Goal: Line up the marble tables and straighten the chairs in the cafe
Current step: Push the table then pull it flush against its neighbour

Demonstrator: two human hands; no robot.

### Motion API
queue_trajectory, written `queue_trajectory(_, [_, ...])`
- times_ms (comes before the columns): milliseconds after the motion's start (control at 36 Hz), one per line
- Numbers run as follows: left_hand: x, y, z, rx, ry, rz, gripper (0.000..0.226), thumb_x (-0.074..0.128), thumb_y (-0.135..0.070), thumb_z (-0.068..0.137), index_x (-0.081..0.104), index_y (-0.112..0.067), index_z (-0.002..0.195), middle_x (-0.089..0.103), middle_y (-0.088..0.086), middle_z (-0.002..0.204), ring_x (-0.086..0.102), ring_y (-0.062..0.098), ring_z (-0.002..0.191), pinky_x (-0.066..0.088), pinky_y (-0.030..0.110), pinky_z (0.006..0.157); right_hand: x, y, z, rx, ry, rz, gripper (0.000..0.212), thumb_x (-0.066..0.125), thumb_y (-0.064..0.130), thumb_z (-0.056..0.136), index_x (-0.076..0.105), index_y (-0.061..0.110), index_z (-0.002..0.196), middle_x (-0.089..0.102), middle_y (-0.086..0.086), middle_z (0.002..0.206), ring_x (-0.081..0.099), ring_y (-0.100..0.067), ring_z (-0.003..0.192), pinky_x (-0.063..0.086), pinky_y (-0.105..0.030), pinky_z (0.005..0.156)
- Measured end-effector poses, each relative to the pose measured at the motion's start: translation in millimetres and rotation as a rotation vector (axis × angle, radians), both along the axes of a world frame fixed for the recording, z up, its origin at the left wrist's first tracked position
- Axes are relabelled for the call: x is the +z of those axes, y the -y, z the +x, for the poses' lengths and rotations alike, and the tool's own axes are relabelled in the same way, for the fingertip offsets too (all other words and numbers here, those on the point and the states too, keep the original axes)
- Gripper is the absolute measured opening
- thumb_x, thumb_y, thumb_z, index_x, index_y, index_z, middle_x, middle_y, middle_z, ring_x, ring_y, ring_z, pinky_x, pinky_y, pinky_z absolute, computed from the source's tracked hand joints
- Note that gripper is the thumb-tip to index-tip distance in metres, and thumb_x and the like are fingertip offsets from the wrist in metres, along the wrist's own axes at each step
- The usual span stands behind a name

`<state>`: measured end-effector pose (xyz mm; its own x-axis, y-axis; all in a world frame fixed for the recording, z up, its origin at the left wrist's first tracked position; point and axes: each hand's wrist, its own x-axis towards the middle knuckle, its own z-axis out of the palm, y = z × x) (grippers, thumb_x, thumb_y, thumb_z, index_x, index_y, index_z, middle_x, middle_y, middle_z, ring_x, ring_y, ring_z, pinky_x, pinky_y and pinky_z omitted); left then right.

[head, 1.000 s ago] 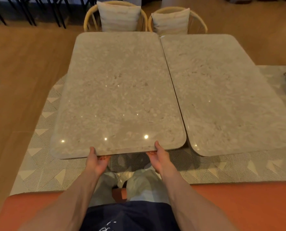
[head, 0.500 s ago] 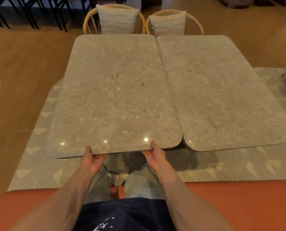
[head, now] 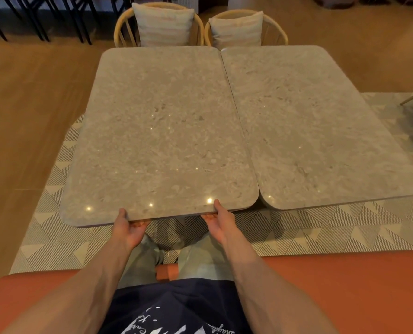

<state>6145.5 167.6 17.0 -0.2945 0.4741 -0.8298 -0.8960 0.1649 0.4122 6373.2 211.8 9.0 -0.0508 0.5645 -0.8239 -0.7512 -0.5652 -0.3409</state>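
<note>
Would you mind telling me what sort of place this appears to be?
Most likely a cafe or restaurant seating area: two matching marble tables pushed together, cushioned wooden chairs opposite, an orange bench seat on the near side, and more dark chair legs beyond.

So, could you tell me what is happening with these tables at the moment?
A person seated on an orange bench grips the near edge of the left grey marble table with the left hand and right hand. It sits flush against the right grey marble table along their sides, though its near edge juts slightly closer. Two cushioned wooden chairs stand at the far side.
</note>
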Motion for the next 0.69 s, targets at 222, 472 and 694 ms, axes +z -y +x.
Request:
queue_trajectory(222, [-0.9, 5.0, -0.5, -0.020, 0.003, 0.006, 0.052, 0.036, -0.041, 0.108, 0.042, -0.009, 0.149, 0.049, 0.016, 0.150, 0.050, 0.031, 0.137, 0.038, 0.048, 0.115, -1.1, 3.7, 2.4, 0.010, 0.011, 0.006, 0.043, 0.054, 0.003, 0.103, 0.044, -0.006, 0.143, 0.056, -0.028, 0.141, 0.057, -0.040, 0.130, 0.049, -0.051, 0.106])
queue_trajectory(472, [1.9, 10.5, -0.2, -0.022, 0.008, -0.007, 0.050, 0.038, -0.040, 0.107, 0.043, -0.007, 0.146, 0.050, 0.018, 0.149, 0.051, 0.032, 0.136, 0.040, 0.047, 0.114, -0.9, 8.0, 5.2, 0.004, -0.001, 0.015, 0.041, 0.052, 0.002, 0.103, 0.045, -0.005, 0.143, 0.056, -0.028, 0.141, 0.057, -0.041, 0.130, 0.049, -0.053, 0.105])
queue_trajectory(694, [6.0, 19.6, 3.3, -0.031, 0.007, -0.009, 0.049, 0.036, -0.039, 0.108, 0.043, -0.009, 0.146, 0.048, 0.019, 0.150, 0.049, 0.033, 0.137, 0.038, 0.049, 0.115, -1.4, 17.0, 7.3, 0.016, 0.012, 0.022, 0.041, 0.051, 0.002, 0.104, 0.045, -0.006, 0.144, 0.055, -0.028, 0.142, 0.056, -0.041, 0.131, 0.049, -0.052, 0.105])
